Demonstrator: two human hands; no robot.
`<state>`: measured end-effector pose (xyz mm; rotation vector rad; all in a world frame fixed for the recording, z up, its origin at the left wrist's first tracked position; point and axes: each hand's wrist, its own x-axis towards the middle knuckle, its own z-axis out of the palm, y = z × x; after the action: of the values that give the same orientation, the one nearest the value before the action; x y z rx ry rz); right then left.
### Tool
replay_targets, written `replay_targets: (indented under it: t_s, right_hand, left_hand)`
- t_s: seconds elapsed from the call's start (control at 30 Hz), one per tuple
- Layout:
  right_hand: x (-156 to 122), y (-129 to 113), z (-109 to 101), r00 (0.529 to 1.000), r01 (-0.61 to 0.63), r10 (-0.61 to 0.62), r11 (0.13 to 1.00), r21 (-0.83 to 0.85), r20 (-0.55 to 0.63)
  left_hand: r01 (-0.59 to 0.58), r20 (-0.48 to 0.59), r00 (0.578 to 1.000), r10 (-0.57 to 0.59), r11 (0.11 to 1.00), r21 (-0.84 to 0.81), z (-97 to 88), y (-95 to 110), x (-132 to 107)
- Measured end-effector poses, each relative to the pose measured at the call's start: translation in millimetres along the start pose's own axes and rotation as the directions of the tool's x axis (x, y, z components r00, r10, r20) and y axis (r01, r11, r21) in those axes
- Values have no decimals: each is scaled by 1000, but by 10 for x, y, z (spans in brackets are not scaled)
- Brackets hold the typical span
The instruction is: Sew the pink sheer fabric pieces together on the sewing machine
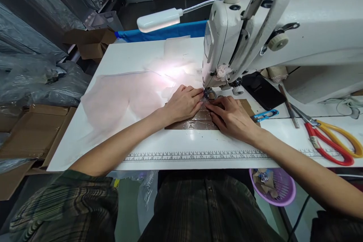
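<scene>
My left hand (183, 103) lies palm down on the table, fingers close together and stretched toward the presser foot (210, 94) of a white sewing machine (272, 34). My right hand (231, 116) lies flat just right of it, fingers pointing at the same foot. Both press on a small thin piece I can barely make out, over a brown taped patch (193, 123) on the white table (181, 147). Pale pink sheer fabric (119, 98) spreads to the left of my left hand.
Red and yellow scissors (331, 136) and blue thread snips (265, 115) lie right of my right hand. A lit gooseneck lamp (159, 19) hangs above the table. A ruler strip (198, 156) runs along the front edge. A purple basket (275, 187) sits below; cardboard boxes (31, 132) stand left.
</scene>
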<state>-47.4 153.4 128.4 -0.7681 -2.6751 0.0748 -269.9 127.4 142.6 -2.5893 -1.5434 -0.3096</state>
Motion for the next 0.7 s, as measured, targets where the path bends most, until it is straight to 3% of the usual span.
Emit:
replay_targets:
  t_s: [0.3, 0.7]
  right_hand:
    - [91, -77, -47, 992, -94, 104, 987, -130, 73]
    - [114, -145, 5, 989, -119, 133, 975, -187, 60]
  left_hand:
    - [-65, 34, 997, 74, 977, -205, 34, -297, 124]
    - [-75, 8, 997, 79, 970, -230, 112, -356, 143]
